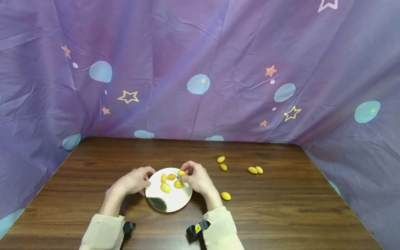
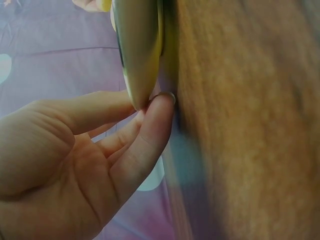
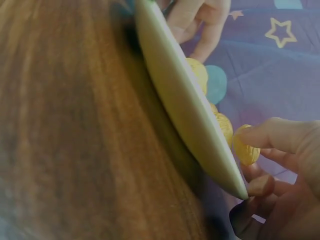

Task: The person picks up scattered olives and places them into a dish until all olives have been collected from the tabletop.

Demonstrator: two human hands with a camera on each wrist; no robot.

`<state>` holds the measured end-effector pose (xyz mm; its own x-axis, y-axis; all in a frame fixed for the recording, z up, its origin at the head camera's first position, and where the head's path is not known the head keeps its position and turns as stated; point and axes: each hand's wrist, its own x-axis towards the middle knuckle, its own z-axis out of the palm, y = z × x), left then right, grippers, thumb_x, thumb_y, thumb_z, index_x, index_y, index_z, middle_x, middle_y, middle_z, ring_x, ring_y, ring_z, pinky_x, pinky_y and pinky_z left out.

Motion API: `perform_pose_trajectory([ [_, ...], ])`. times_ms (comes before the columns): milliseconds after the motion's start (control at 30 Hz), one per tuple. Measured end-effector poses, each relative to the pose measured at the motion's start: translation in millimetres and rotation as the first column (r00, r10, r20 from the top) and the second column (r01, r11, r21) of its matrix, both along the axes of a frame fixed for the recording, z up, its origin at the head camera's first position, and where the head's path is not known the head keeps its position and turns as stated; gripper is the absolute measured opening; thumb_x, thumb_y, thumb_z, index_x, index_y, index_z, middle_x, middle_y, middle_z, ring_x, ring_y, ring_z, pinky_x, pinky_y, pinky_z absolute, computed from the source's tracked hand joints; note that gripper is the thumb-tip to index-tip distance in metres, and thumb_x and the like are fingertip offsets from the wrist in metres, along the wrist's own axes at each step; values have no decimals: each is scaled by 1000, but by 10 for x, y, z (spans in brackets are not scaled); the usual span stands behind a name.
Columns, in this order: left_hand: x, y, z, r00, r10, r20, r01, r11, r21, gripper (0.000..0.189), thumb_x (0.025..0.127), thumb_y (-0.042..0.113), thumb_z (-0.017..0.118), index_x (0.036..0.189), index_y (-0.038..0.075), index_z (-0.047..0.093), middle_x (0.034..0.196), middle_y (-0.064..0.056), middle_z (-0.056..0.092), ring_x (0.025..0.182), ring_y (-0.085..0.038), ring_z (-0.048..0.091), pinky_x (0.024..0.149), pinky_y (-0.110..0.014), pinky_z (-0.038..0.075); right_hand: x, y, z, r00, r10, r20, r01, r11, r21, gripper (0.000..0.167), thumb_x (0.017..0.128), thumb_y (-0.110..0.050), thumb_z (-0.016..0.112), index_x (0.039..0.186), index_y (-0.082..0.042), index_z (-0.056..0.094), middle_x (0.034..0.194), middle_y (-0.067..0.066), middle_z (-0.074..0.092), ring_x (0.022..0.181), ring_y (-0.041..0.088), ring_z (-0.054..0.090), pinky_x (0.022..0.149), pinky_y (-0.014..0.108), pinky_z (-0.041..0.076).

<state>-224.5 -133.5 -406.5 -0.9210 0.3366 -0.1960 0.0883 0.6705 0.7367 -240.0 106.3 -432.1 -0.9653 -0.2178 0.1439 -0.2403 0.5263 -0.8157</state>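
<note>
A white plate with a dark green patch near its front edge sits in front of me. My left hand grips its left rim; the left wrist view shows the thumb and fingertips pinching the plate edge just above the wood. At the far right rim, my right hand pinches a small yellow oval piece, ridged like a nut, between thumb and finger. Other fingers of that hand touch the plate's rim. Several similar yellow ovals lie on the plate.
Beyond my right hand, more yellow ovals lie on the brown wooden table: a pair farther back, another pair to the right, and a single one beside my right wrist. A purple patterned cloth hangs behind the table.
</note>
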Motion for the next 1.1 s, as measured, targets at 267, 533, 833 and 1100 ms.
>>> perform_pose_trajectory([
  [267, 18, 2, 0, 1000, 11, -11, -11, 1000, -18, 40, 87, -10, 57, 127, -7, 53, 83, -14, 53, 58, -21, 61, 53, -33, 56, 9, -20, -22, 998, -10, -55, 14, 998, 66, 20, 75, -5, 76, 92, -12, 68, 83, -3, 62, 80, 15, 56, 74, 33, 46],
  [533, 16, 9, 2, 1000, 3, -14, -3, 1000, -6, 39, 87, -11, 56, 126, -8, 52, 84, -15, 53, 58, -22, 61, 53, -33, 56, -5, 3, -35, 996, 8, -93, 3, 993, 117, 19, 77, -8, 75, 94, -13, 68, 85, -4, 62, 84, 17, 57, 80, 35, 47],
  [833, 12, 11, 7, 1000, -4, -25, 3, 1000, -25, 40, 88, -10, 56, 127, -7, 51, 84, -14, 54, 57, -21, 60, 53, -33, 55, 1, 9, -23, 992, 29, -119, -10, 988, 156, 20, 76, -7, 74, 94, -12, 68, 86, -2, 61, 86, 19, 57, 81, 36, 47],
  [1100, 15, 23, 18, 1000, -8, -23, 7, 999, -32, 40, 87, -10, 56, 127, -7, 52, 84, -14, 55, 58, -21, 60, 54, -33, 55, 5, 4, -12, 991, 28, -128, -3, 982, 191, 20, 76, -8, 74, 95, -12, 69, 90, 1, 62, 88, 21, 59, 83, 37, 48],
])
